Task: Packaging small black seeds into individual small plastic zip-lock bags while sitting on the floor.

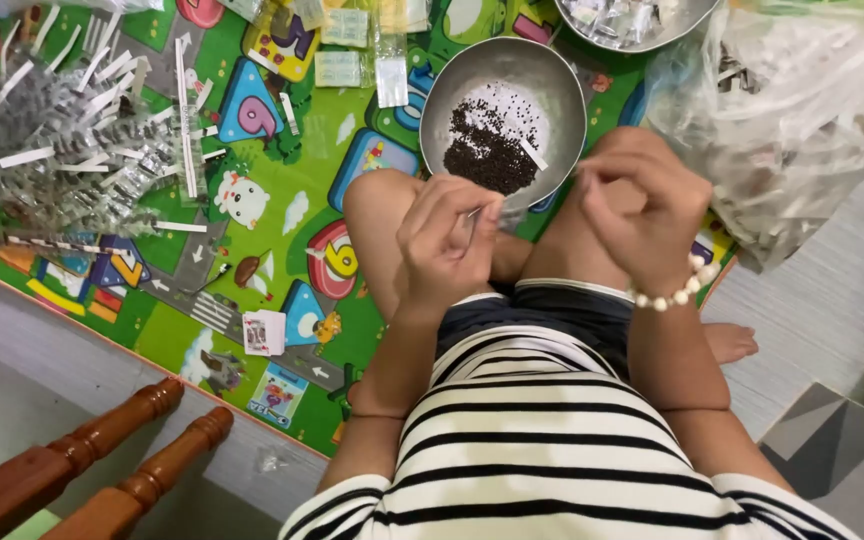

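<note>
Two hands: we raise both over our knees, just before the bowl (pixel 503 112).
Left hand (pixel 447 240): curled, fingertips pinching a small clear packet (pixel 472 218); held, not resting on anything.
Right hand (pixel 642 205): fingers bent inward in a loose fist; we cannot tell what, if anything, it grips. A bead bracelet (pixel 674 292) circles the wrist.
Room: little open space; our knees press to the bowl's near rim, and the mat (pixel 252 250) ends close behind at grey floor (pixel 42 350).
Right side: a bulging clear plastic bag (pixel 782 120) crowds the right hand.
Left side: a heap of silvery strips (pixel 62 150) sits well apart from the hands.
Far edge: a second metal bowl (pixel 632 20) of small packets lies beyond the first; loose sachets (pixel 352 50) lie near it.
Near corner: two wooden chair legs (pixel 92 460) sit off the mat.
Bowl: round, steel, upright, with a dark pile of tiny seeds (pixel 487 150) in its middle.
Packet: tiny, see-through, mostly hidden by our fingers.
</note>
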